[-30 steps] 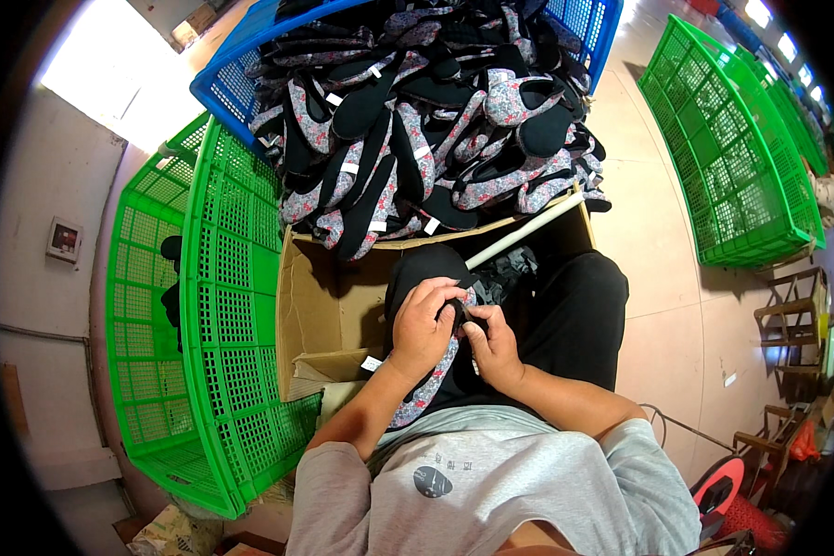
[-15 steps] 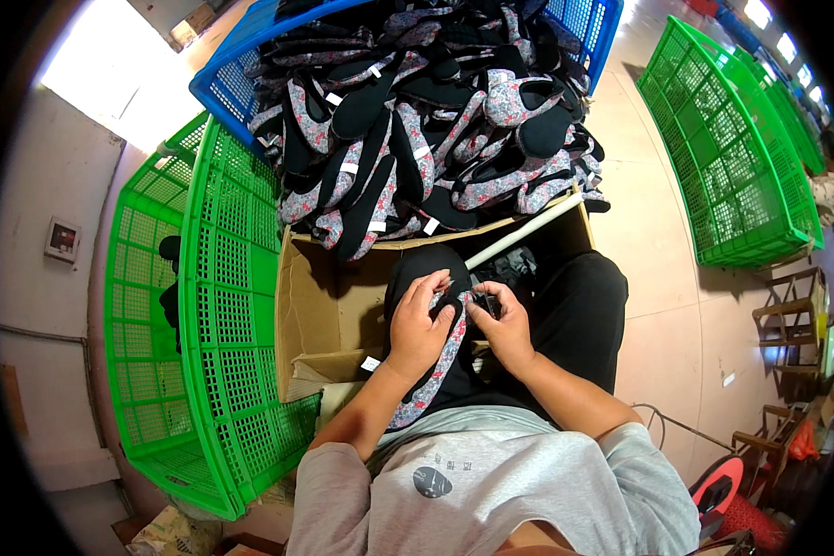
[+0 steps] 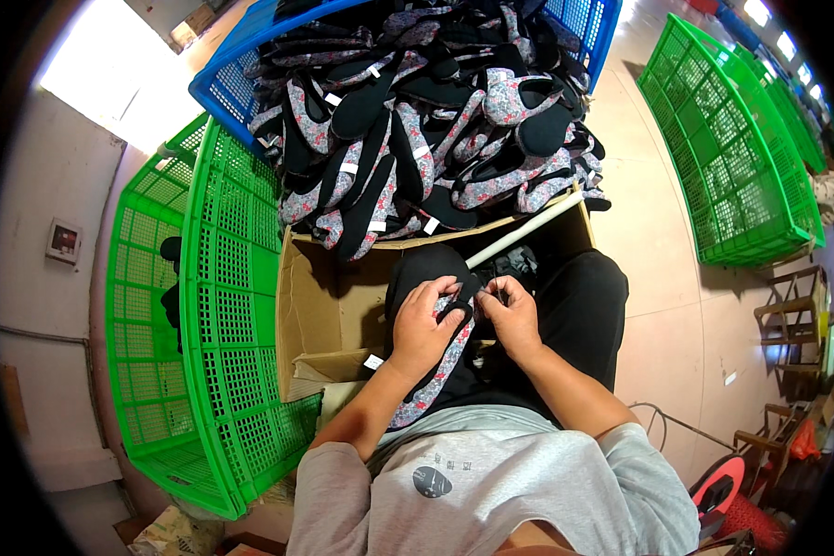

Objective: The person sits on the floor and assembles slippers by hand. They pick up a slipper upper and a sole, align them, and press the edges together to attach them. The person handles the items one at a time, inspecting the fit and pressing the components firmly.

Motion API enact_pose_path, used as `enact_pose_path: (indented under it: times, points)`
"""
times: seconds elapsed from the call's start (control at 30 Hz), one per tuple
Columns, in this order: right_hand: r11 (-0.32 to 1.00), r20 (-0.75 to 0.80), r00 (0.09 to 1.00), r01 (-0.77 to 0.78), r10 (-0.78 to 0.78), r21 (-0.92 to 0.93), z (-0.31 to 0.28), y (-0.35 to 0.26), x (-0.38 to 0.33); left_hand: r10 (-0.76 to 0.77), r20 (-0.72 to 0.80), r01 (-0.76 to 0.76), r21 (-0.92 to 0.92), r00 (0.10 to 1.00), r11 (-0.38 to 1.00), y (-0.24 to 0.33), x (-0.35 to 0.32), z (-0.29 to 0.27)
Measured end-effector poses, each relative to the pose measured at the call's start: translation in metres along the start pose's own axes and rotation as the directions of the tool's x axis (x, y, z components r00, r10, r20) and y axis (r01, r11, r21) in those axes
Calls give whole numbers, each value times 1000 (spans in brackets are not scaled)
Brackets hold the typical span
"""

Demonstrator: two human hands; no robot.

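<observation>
Across my left thigh lies a cloth shoe [image 3: 452, 356] with a grey-and-red floral side and a black edge. My left hand [image 3: 419, 326] is closed around its upper end, thumb on the black edge. Just to the right of the shoe, my right hand [image 3: 513, 322] has its thumb and fingertips pinched together; what they hold is too small to make out. A white tag [image 3: 372, 361] shows beside my left forearm. Beyond my knees is a heap of similar floral and black shoes [image 3: 417, 148].
The heap fills a blue crate [image 3: 222, 88] behind a cardboard box [image 3: 292, 315] at my knees. A pale rod [image 3: 525, 231] crosses the box. A green crate [image 3: 236, 278] stands close on the left, another green crate [image 3: 723, 157] at the far right. Wooden stools [image 3: 792, 306] stand at right.
My right hand has drawn slightly right, away from the shoe, its fingers now pinched. My left hand and the shoe's upper end have shifted slightly.
</observation>
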State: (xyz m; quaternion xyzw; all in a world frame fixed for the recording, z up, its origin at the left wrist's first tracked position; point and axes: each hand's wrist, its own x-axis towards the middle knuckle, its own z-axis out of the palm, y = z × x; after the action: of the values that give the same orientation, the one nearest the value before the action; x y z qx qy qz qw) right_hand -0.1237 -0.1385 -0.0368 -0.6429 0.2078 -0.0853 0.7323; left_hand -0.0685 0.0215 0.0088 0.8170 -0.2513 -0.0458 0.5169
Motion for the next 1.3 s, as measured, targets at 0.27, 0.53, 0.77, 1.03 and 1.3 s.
enact_pose_path:
  times: [0.27,0.53,0.77,1.03,1.3]
  points:
    - [966,-1,975,220,-222,-132,3,-4,-4,90,-7,-89,101,996,991,3,1,-2]
    - [999,66,998,0,-3,43,-2,-6,-2,182,-42,-182,-1,982,983,9,5,-8]
    - [976,132,989,-85,59,201,1,-11,-7,313,111,-332,282,943,900,32,26,-4]
    - [976,132,989,-96,71,196,-1,-5,-8,328,273,-423,475,904,772,20,35,3]
    - [970,85,988,-141,126,201,-4,-3,-8,332,150,-364,402,931,840,12,34,-1]
